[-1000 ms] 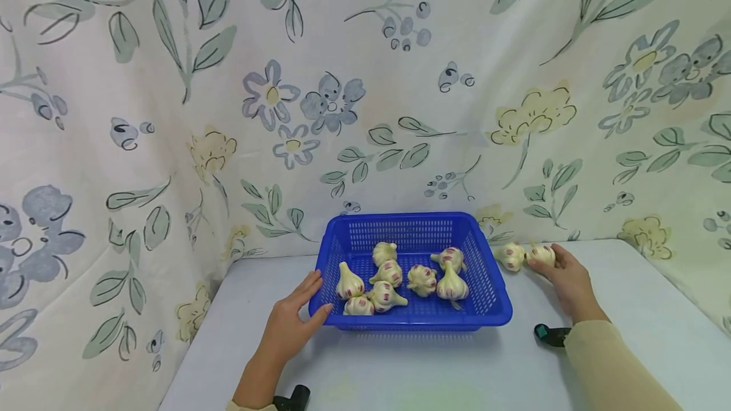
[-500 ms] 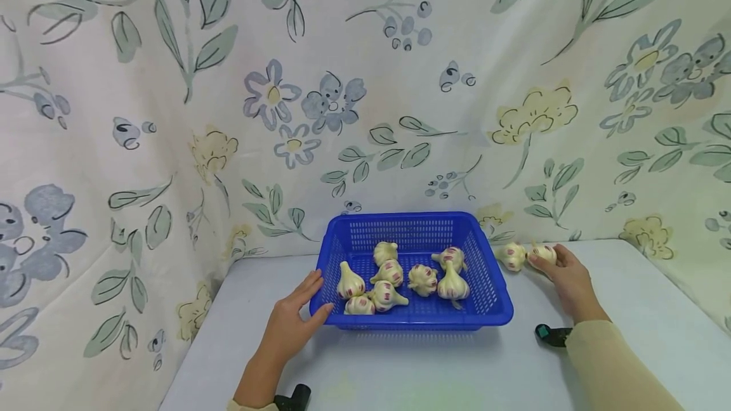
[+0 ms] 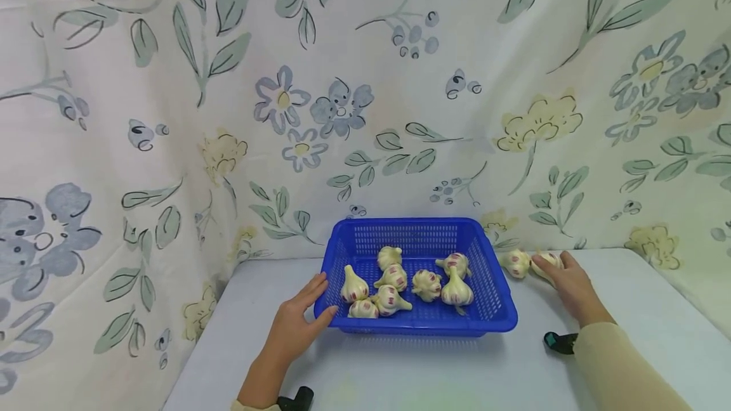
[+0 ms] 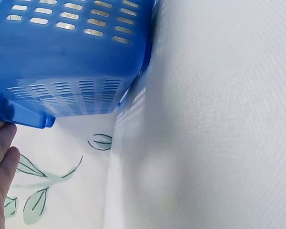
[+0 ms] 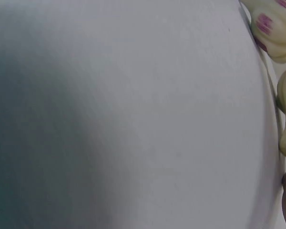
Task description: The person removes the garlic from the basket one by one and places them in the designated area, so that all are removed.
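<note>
A blue plastic basket (image 3: 422, 325) holds several garlic bulbs (image 3: 390, 301), white with purple-red marks. My left hand (image 3: 291, 328) rests its fingertips against the basket's left rim, with the thumb near the front left corner; the left wrist view shows its fingers (image 4: 2, 164) just at the rim. To the right of the basket, my right hand (image 3: 577, 287) holds a garlic bulb (image 3: 553, 258) between thumb and fingers, low over the table and partly hidden by the hand. Another loose garlic bulb (image 3: 518, 264) lies between that one and the basket.
The white table (image 3: 422, 376) reaches back to a hanging floral cloth (image 3: 400, 94), which also runs along the left side. A black wrist device (image 3: 559, 342) sits by the right sleeve (image 3: 619, 360), and another (image 3: 297, 399) by the left wrist.
The head view has shifted slightly, so everything sits a little lower and further right. My right hand covers slightly more of its garlic bulb; the left hand keeps its place at the rim.
</note>
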Tool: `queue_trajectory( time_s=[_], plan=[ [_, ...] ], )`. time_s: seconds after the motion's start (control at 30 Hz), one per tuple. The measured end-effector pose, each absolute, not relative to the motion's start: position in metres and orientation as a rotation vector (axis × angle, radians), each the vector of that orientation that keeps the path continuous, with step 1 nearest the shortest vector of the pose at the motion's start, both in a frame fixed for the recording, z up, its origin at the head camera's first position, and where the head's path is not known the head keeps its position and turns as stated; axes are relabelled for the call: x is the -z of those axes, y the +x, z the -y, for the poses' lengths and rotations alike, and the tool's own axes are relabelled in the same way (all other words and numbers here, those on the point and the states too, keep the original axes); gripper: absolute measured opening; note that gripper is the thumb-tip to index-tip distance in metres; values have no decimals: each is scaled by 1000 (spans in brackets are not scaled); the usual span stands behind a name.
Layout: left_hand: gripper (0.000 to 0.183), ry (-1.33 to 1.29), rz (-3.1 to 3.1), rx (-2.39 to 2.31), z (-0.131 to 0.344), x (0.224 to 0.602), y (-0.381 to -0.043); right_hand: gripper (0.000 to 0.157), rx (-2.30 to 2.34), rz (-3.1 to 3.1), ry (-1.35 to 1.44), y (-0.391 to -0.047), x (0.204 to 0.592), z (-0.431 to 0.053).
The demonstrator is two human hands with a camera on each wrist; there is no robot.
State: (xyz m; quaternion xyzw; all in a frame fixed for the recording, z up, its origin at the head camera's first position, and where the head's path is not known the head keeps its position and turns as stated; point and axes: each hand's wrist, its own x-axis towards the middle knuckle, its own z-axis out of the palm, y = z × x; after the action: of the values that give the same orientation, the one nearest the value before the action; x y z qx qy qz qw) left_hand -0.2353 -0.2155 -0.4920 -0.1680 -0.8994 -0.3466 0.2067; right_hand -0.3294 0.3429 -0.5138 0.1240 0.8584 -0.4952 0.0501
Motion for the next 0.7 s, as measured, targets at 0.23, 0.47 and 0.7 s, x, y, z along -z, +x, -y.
queue_trajectory(
  time_s=[0.23, 0.47, 0.7],
  plan=[
    [56, -430, 2544, 982, 215, 491, -235, 113, 1396, -2678, 458, -325, 497, -346],
    [56, -435, 2551, 975, 216, 490, -235, 110, 1437, -2776, 321, -329, 469, -327],
    [57, -422, 2563, 984, 215, 490, -235, 103, 1536, -2847, 38, -333, 436, -297]
  ],
)
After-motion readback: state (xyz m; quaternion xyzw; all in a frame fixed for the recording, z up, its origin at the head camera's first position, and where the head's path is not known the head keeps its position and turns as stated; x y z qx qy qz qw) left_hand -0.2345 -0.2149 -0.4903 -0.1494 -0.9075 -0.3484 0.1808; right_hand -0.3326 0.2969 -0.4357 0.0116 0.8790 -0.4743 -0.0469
